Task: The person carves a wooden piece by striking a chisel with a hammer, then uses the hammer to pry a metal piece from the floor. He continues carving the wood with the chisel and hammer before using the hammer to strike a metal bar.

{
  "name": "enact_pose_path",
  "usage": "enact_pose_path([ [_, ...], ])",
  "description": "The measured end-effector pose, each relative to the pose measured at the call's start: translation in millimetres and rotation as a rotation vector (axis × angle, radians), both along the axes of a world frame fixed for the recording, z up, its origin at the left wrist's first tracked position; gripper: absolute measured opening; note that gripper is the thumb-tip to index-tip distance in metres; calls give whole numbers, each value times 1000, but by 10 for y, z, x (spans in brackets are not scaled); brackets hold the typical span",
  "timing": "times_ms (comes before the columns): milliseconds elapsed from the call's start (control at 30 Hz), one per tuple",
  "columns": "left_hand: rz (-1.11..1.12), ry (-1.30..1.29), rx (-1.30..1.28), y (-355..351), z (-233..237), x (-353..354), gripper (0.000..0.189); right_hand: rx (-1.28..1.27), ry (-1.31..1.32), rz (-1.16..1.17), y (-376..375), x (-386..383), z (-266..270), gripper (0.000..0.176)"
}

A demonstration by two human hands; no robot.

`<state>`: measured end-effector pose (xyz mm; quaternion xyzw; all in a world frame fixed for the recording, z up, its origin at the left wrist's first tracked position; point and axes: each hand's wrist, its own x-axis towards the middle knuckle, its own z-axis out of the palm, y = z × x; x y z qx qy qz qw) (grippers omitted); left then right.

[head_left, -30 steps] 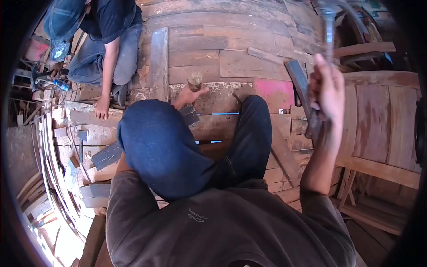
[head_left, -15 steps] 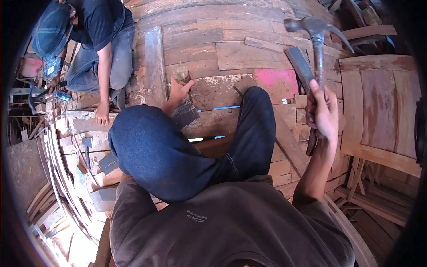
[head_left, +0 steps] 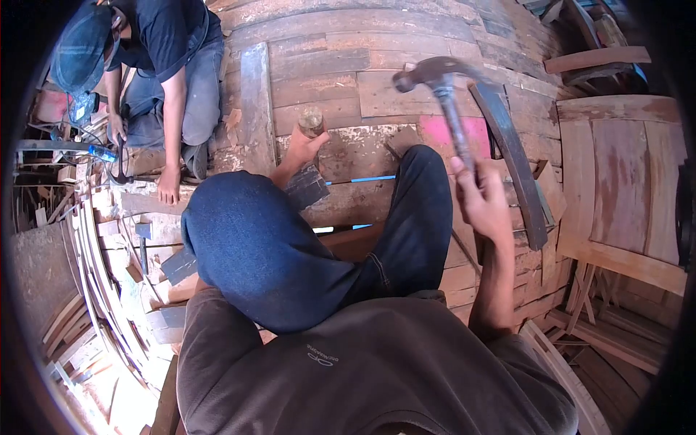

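Note:
A claw hammer [head_left: 448,109] is gripped by the lower part of its handle in my right hand [head_left: 484,199], raised above the floor with its head up and to the left. My left hand [head_left: 301,151], beyond my bent knee, is closed around a thick round wooden handle [head_left: 312,121]. I see that handle's worn top end; whatever lies below it is hidden. Beside my left wrist is a dark block [head_left: 307,186] on the boards. A long dark strip of wood [head_left: 511,163] lies to the right of the hammer.
At upper left a co-worker [head_left: 174,72] crouches, holding a hammer [head_left: 122,156] low over the boards. A wooden panel [head_left: 616,174] stands at right. Another hammer-like tool [head_left: 143,246] lies left of my knee. Narrow gaps [head_left: 370,178] show between floorboards, and a pink patch [head_left: 453,134] lies ahead.
My right hand has swung the hammer leftward and a little down, uncovering the dark strip. My left hand keeps its grip. The co-worker's hammer has come down toward the boards.

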<state>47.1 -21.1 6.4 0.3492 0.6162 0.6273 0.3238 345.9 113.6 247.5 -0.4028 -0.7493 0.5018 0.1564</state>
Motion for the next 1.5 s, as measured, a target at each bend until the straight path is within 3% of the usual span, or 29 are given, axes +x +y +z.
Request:
enact_pose_path([
  [400, 11, 50, -66, 5, -78, -3, 16, 152, -84, 217, -364, -659, -154, 33],
  [500, 199, 96, -209, -34, -183, 87, 33, 155, -69, 220, -413, -712, -267, 37],
  [567, 192, 300, -145, -53, -264, 83, 43, 160, -59, 239, -432, -742, -281, 36],
  [633, -26, 251, -80, -38, 16, 44, 46, 175, -33, 247, -466, -757, -368, 36],
  [733, 33, 91, 26, -29, 133, 154, 43, 137, -130, 303, -406, -845, -315, 37],
  [833, -66, -96, -39, -29, -44, 71, 36, 99, -166, 364, -370, -809, -356, 38],
  [933, -35, 49, -197, -101, 204, 82, 27, 186, -80, 401, -207, -770, -463, 40],
  [967, -90, -27, -197, -115, 100, 60, 22, 180, -52, 379, -146, -746, -433, 41],
  [1033, -146, -88, -185, -48, -13, -41, 16, 216, -21, 305, 69, -811, -74, 44],
  [1133, -136, -45, -175, -72, -53, -41, 14, 347, -57, 181, 238, -794, 1164, 46],
  [1233, -106, 6, -156, -52, -52, -48, 16, 497, 464, -66, 486, -711, 2009, 40],
  [1267, -104, 1, -158, -66, -10, -68, 16, 450, 592, -17, 544, -670, 2317, 42],
  [1333, -119, 4, -171, -72, 57, -57, 16, 623, 887, -119, 405, -816, 2734, 38],
  [1400, -137, 21, -189, -80, 106, -34, 15, 761, 983, -269, 328, -920, 2991, 45],
  [1433, -141, 25, -201, -80, 128, -43, 15, 690, 1052, -237, 284, -927, 2961, 48],
  [1500, -124, 29, -154, -60, 155, -34, 16, 567, 1161, -245, 37, -996, 2475, 31],
])
